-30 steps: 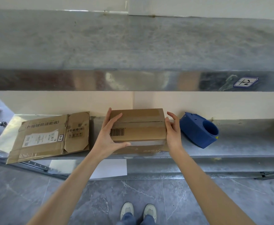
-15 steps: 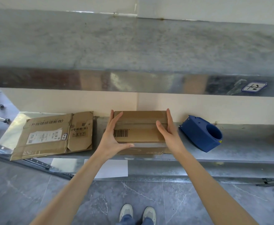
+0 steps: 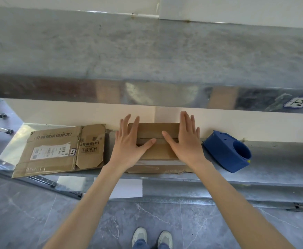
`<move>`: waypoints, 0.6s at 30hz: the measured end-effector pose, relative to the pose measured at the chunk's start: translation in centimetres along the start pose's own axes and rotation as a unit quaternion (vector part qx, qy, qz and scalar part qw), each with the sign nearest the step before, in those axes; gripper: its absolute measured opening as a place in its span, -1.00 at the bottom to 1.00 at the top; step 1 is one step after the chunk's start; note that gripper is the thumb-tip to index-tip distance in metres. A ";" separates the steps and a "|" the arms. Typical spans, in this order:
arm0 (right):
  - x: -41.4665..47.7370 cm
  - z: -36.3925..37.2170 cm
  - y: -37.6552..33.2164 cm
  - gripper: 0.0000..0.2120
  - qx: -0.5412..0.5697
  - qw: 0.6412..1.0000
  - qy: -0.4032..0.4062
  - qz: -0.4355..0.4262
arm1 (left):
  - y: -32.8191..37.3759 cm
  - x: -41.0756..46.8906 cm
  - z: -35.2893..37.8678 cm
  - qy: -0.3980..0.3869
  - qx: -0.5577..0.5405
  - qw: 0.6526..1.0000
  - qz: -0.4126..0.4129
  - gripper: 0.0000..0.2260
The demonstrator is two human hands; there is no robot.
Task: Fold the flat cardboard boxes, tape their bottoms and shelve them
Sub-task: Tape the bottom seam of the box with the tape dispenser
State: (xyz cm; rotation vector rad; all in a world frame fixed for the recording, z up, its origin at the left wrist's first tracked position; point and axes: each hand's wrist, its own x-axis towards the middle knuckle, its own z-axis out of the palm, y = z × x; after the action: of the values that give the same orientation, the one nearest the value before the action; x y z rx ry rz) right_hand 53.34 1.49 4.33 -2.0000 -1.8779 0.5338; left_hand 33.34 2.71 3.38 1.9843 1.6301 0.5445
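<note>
Fingers (image 3: 124, 126) on both my hands are straight and spread, gripping nothing. Left hand (image 3: 129, 144) lies flat over the left end of the folded box (image 3: 157, 130), right hand (image 3: 184, 142) over its right end, thumbs pointing toward each other along the top seam. The folded box stands on the lower shelf (image 3: 273, 159), toward its back edge, about mid-length. A flat cardboard box (image 3: 57, 150) lies at the shelf's left end, just beside it. A blue tape dispenser (image 3: 226, 151) rests near its right side, apart.
</note>
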 end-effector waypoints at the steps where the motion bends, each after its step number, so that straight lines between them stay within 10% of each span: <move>1: 0.3 0.5 0.2 -0.21 -0.067 0.997 0.001 -0.038 | 0.0 0.1 0.4 0.001 0.055 0.998 0.033 -0.23; 18: 1.0 1.3 0.6 -0.33 -0.079 0.995 -0.020 -0.049 | 0.0 0.4 1.1 -0.061 0.236 0.965 0.093 -0.31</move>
State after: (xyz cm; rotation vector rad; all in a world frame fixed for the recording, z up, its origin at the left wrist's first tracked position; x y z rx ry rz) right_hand 53.30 2.45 2.85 -1.9943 -2.0894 0.4124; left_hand 34.09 2.99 2.54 2.4770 1.6146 0.0924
